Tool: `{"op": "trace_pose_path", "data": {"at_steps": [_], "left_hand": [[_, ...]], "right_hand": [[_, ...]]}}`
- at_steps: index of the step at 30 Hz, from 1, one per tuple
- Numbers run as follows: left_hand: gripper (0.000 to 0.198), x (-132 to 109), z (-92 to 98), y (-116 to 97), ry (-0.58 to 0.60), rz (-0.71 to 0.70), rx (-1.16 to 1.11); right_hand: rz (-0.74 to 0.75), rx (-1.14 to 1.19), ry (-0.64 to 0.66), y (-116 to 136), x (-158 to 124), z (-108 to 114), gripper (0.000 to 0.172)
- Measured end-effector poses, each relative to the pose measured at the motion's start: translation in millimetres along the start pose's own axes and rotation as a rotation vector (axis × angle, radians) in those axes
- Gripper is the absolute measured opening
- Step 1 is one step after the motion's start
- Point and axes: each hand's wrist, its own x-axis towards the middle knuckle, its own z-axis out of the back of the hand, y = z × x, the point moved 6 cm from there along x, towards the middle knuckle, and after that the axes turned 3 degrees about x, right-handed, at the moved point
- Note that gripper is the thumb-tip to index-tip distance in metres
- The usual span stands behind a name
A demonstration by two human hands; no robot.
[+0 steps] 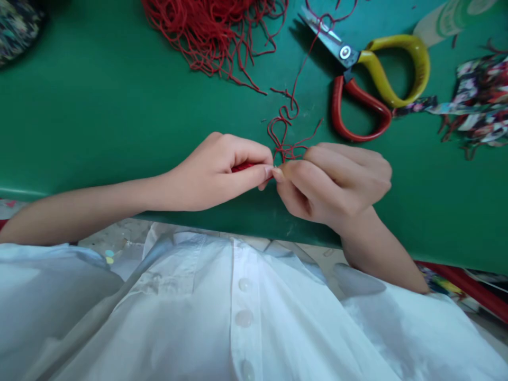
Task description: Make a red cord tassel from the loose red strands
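Hands meet at the middle of the view, fingertip to fingertip, above the near edge of the green table (99, 106). The left hand (216, 172) comes in from nine o'clock, its fingers curled shut around a small red piece (243, 167) that shows only as a sliver between thumb and forefinger; what the piece is cannot be told. The right hand (337, 182) comes in from four o'clock, its fingers bent into a loose fist with thumb and forefinger pinched narrow on the end of a red cord (286, 127), just where the two hands touch.

The cord rises from the pinch toward twelve o'clock, loops and kinks on the table just above the hands, then runs on as a single thin strand toward one o'clock, passing close to the scissors' blades. At twelve o'clock, well apart from the hands, lies a tangled heap of red cords (206, 32), loose ends trailing out of it. At two o'clock lie scissors (367, 74), blades shut and pointing to eleven o'clock, one handle yellow and one red; the red handle is near the right hand but not touching it. At three o'clock, by the frame edge, lies a bunch of patterned fabric strips (480, 100), one strip reaching to the scissors' handles. At six o'clock the person's white buttoned shirt (238, 317) fills the lower frame.
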Motion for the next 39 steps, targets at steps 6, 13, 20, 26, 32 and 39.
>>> {"op": "trace_pose_path", "data": {"at_steps": [6, 13, 20, 26, 32, 39], "left_hand": [[0.026, 1, -0.3, 0, -0.017, -0.086, 0.052], [0.025, -3, 1.7, -4, -0.109, -0.186, 0.170], [0.029, -8, 0.0, -7, -0.214, -0.268, 0.358], [0.038, -8, -0.8, 2, -0.292, -0.369, 0.434], [0.044, -1, 4.6, 7, -0.263, -0.334, 0.489], [0.031, 6, 2.3, -13, -0.116, -0.354, 0.611]], "right_hand": [[-0.369, 0.472, 0.204, -18, 0, -15, 0.034], [-0.687, 0.794, 0.272, -26, -5, -27, 0.051], [-0.788, 0.958, 0.114, -25, -12, -31, 0.044], [-0.786, 1.095, 0.107, -24, -18, -44, 0.045], [-0.844, 1.098, 0.155, -22, -15, -43, 0.051], [-0.831, 1.167, 0.210, -21, -15, -41, 0.045]]}}
